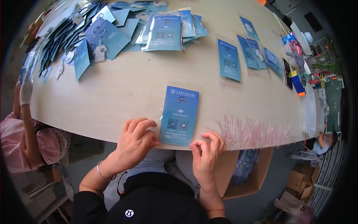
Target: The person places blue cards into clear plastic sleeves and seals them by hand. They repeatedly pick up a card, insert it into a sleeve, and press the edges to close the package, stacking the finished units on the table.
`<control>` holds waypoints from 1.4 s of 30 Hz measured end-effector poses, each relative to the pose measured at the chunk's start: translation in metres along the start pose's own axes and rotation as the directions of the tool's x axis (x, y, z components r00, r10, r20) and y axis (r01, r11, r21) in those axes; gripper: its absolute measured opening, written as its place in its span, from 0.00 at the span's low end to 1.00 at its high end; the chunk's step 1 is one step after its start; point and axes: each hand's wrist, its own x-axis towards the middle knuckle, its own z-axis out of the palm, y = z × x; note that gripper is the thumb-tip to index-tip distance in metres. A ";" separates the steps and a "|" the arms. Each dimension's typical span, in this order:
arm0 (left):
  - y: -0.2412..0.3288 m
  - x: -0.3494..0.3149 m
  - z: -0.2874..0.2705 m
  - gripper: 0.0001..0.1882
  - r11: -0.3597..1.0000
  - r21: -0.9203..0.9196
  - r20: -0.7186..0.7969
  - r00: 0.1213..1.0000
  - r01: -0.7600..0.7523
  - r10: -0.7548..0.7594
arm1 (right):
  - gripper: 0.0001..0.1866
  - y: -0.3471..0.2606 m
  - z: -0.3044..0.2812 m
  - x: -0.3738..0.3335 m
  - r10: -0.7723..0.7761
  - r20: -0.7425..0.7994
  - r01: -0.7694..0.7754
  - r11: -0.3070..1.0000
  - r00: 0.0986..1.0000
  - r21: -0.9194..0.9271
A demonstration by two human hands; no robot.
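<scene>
A rectangular blue printed card in a clear plastic sleeve (pixel 179 115) lies face up on a pale wood-grain worktop (pixel 112 99), right at its near edge in front of a seated person in a black top. It carries white lettering, two square codes and a curved slot near its top. All places here are given from this sleeved card.

At its lower left corner is the left hand (pixel 136 136), thumb and forefinger pinching the sleeve's edge, the other fingers curled above. A silver bangle (pixel 104 172) circles that wrist. At its lower right corner is the right hand (pixel 209 149), thumb and forefinger tips pressed together on the sleeve's corner, the remaining fingers bent.

Just right of the card, a row of clear plastic sleeves with pink-red edges (pixel 257 132) spreads along the worktop's edge. Below that row, to the card's lower right, an open cardboard box (pixel 223 175) holds crumpled bluish plastic (pixel 244 168).

Beyond the card lies a stack of sleeved blue cards (pixel 164 35). Far left of the card, a large heap of loose blue cards (pixel 56 41) includes white shirt-shaped key charms (pixel 100 53). Beyond it to the right are several separate sleeved cards (pixel 229 61) and a dark phone (pixel 287 72). Well to its left, a co-worker's gloved hand (pixel 26 87) rests by the heap.
</scene>
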 end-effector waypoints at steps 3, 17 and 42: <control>0.004 0.001 -0.001 0.13 0.998 -0.034 0.001 0.999 0.046 -0.046 | 0.10 0.000 0.001 0.000 -0.013 -0.007 0.013 1.000 1.000 -0.004; 0.014 0.001 -0.001 0.07 0.972 -0.104 -0.011 0.976 0.213 -0.215 | 0.10 -0.004 0.000 0.003 0.025 0.014 -0.025 1.000 1.000 0.007; 0.031 -0.002 0.020 0.22 0.999 0.046 0.049 0.999 -0.009 0.006 | 0.17 -0.020 -0.002 0.006 0.179 -0.049 -0.182 0.982 0.983 -0.052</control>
